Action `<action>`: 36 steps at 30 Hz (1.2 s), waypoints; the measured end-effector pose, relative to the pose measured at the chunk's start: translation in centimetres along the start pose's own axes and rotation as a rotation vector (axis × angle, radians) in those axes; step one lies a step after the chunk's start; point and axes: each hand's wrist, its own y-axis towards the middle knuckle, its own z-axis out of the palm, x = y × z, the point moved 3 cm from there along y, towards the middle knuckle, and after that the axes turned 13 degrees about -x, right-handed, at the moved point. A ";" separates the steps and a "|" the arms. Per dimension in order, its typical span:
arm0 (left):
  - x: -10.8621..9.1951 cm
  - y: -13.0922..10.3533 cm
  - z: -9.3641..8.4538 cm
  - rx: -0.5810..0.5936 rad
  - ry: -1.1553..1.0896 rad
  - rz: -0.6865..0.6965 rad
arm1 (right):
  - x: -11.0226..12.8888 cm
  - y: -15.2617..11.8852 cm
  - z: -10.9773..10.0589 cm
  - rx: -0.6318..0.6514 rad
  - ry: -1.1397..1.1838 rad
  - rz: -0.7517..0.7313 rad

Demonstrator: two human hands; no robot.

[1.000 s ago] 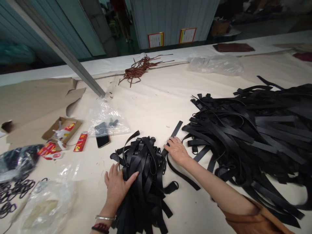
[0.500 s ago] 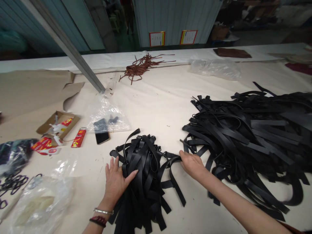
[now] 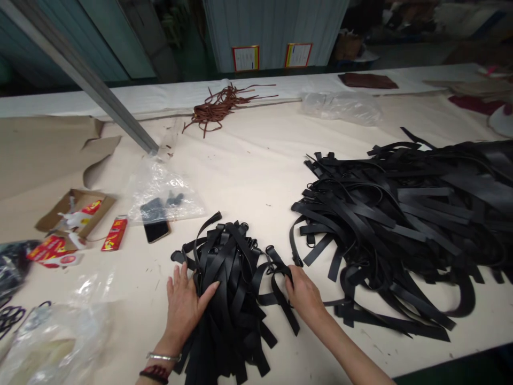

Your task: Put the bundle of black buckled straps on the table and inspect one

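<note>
Black strap bundle (image 3: pixel 228 289): near the table's front edge, between both hands.
Left hand (image 3: pixel 183 306): flat and spread wide, pressing the bundle's left side.
Right hand (image 3: pixel 305 295): fingers closed on 1 strap (image 3: pixel 280 291) at the bundle's right.
Feel: probably soft, bendy, light, a bit slippery; best held by the middle.
Big strap pile (image 3: pixel 401 224): farther right.

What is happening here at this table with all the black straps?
A person is gathering black straps on a cloth-covered table. The left hand lies flat and open against the left side of the small strap bundle. The right hand rests at the bundle's right edge, its fingers on a looped strap. A much larger strap pile lies to the right, apart from the bundle.
</note>
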 end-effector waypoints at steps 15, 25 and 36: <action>0.4 -1.0 1.5 0.047 -0.177 -0.071 | 0.5 2.2 -1.1 -0.100 0.218 0.098; -0.5 0.0 -3.8 -0.135 -0.235 -0.218 | 1.9 2.7 -4.0 0.011 0.566 0.161; -18.9 0.5 -11.6 0.795 -2.004 -0.931 | 5.6 -2.3 -10.4 0.431 1.334 0.335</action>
